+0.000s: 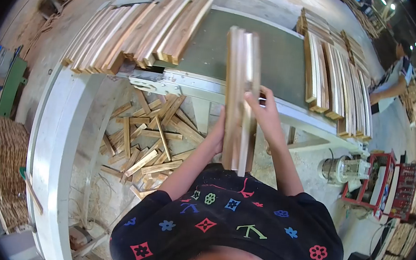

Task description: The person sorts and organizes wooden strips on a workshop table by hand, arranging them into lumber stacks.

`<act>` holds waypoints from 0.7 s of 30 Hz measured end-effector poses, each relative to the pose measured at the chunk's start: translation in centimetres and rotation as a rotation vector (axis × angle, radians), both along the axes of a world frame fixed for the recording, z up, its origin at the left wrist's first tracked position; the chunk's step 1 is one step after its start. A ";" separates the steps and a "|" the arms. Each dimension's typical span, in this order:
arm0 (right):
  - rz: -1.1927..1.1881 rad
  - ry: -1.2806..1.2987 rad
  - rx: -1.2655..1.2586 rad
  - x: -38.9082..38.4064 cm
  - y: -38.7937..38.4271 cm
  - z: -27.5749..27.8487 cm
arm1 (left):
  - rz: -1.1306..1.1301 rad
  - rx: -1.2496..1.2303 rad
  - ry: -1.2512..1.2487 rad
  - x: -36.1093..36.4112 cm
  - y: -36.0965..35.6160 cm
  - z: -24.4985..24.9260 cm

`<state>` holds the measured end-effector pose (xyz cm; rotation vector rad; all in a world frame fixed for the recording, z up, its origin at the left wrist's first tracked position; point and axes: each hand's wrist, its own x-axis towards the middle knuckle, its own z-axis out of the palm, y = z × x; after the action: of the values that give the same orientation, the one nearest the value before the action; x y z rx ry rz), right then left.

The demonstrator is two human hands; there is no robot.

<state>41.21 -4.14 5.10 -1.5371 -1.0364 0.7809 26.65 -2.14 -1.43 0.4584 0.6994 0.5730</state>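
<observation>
A bundle of several wooden strips (236,97) stands lengthwise before my chest, over the front edge of the machine table. My left hand (217,132) presses against its left side low down; most of those fingers are hidden behind the wood. My right hand (265,108) grips the right side, with the thumb on the near face and the fingers bent round the edge. One strip juts out lower than the others at the near end. The bundle's far end is slightly blurred.
A green conveyor belt (284,62) lies ahead in a white frame. Rows of strips rest at its left (137,33) and right (335,79). Loose offcuts (152,134) cover the floor below. At far right, a person (395,80) stands beyond the table; a red rack (371,181) is nearer.
</observation>
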 end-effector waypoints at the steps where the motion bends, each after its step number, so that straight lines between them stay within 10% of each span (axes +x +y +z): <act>1: 0.026 0.009 -0.040 0.2 -0.5 -0.8 | -0.040 0.007 -0.067 0.1 -0.4 -1.3; 15: 0.035 0.343 -0.080 -1.1 -3.6 -5.9 | -0.191 -0.291 -0.413 -3.3 -3.8 -5.7; 21: 0.010 -0.429 -0.078 -0.6 -1.5 -6.1 | -0.217 -0.234 -0.213 -4.1 -3.3 -6.0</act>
<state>40.58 -5.67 -0.99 -1.8142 -1.3368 0.5101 22.50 -5.42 -7.39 0.2457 0.4973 0.3243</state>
